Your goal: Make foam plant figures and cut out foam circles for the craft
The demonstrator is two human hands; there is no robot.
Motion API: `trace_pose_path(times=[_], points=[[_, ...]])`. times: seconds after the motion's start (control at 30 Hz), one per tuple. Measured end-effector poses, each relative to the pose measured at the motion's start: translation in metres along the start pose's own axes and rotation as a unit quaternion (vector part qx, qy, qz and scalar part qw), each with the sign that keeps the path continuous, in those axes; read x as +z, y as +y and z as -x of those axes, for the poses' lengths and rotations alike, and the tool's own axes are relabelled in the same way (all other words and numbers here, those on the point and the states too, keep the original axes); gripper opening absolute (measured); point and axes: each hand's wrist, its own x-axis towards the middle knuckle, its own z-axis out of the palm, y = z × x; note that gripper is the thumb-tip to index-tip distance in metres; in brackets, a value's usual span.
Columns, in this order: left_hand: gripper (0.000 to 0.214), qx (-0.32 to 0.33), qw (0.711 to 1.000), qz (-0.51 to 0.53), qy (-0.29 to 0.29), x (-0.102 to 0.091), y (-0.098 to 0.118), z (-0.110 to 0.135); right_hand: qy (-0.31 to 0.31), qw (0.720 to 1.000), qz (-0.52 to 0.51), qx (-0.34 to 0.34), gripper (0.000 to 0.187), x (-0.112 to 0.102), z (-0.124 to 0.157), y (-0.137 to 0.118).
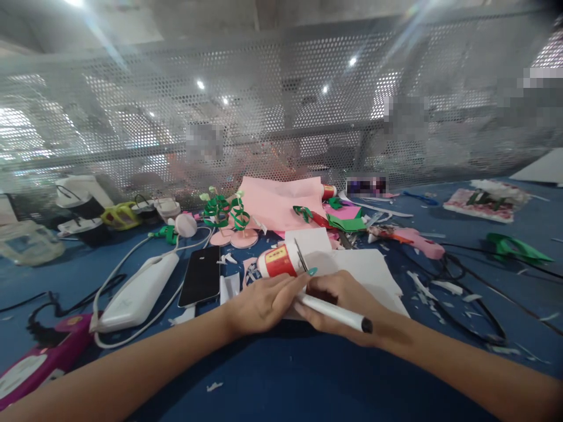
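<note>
A white marker (336, 310) with a black end is gripped in my right hand (347, 293), its black end pointing back towards me. My left hand (268, 302) meets the right one over white paper (365, 272), its teal-nailed digit reaching past the marker's far part. Most of the left hand's fingers are hidden, so any hold on something does not show. Just beyond that hand, a red paper cup (279, 261) with a yellow label lies tilted on its side. The marker's tip is covered by my hands.
Green spiral paper plants (240, 217) on pink discs stand beyond a black phone (201, 275). A white power bank (136, 290) and purple power strip (48, 351) lie left. A pink glue gun (422, 241), cables and paper scraps lie right. A perforated metal screen (281, 117) rises behind.
</note>
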Motion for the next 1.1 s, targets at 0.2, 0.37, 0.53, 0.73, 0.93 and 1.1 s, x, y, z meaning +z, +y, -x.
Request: trace_pose_path(times=[0.2, 0.37, 0.53, 0.73, 0.93, 1.1], points=[[0.056, -0.006, 1.000, 0.015, -0.011, 0.003, -0.002, -0.002, 0.022, 0.999, -0.022, -0.011, 0.034, 0.006, 0.002, -0.004], [0.061, -0.001, 0.999, 0.035, -0.026, 0.008, -0.002, -0.002, 0.045, 0.995, -0.094, 0.006, 0.037, 0.015, 0.000, 0.001], [0.064, -0.010, 0.998, 0.054, -0.031, 0.015, -0.003, -0.002, 0.088, 0.981, -0.173, 0.026, 0.043, 0.026, 0.001, 0.006], [0.059, -0.074, 0.994, 0.072, -0.038, 0.009, -0.012, 0.008, 0.208, 0.918, -0.323, 0.104, 0.044, 0.022, 0.001, 0.014], [0.054, -0.082, 0.993, 0.089, -0.007, 0.004, -0.018, 0.012, 0.265, 0.893, -0.348, 0.109, 0.053, 0.014, -0.006, 0.018], [0.037, -0.074, 0.995, -0.004, 0.071, 0.009, -0.017, 0.009, 0.249, 0.898, -0.350, 0.092, 0.056, 0.012, -0.007, 0.020]])
